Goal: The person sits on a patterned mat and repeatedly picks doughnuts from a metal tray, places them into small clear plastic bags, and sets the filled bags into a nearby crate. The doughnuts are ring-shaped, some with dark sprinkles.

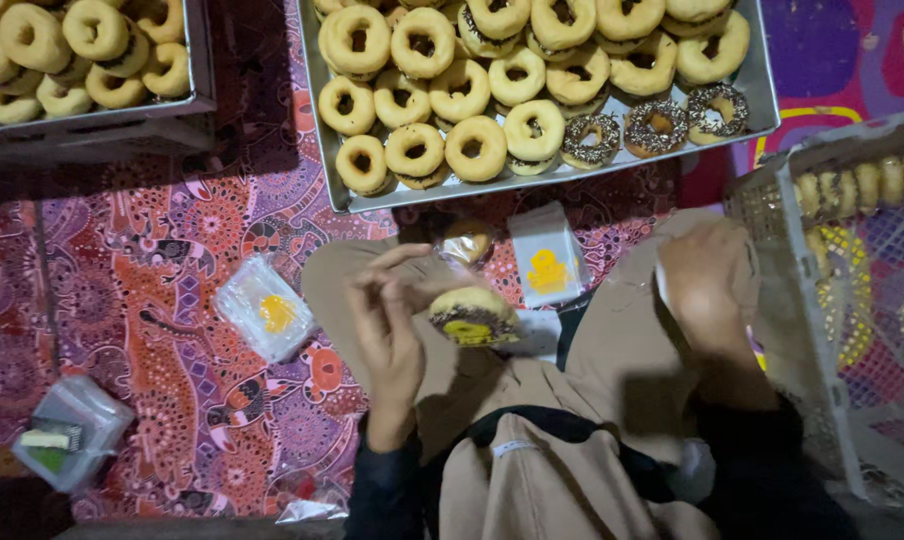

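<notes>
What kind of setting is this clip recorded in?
Probably a small home-style doughnut packing spot on the floor. A metal tray holds many doughnuts, clear plastic bags lie on a patterned batik cloth, and the left hand holds a bagged doughnut over the person's lap.

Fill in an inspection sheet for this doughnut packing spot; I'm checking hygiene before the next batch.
Surface: patterned cloth on the floor, under everything.
Job's things: bagged doughnut at the left hand; steel tray of plain and sprinkled doughnuts.
Clutter: loose plastic bags, small clear container.
Hands: left pinches the bag; right hand at the white crate, grip blurred.
Cables: nothing seen.
Surroundings: second doughnut tray top left; person's lap below.
</notes>
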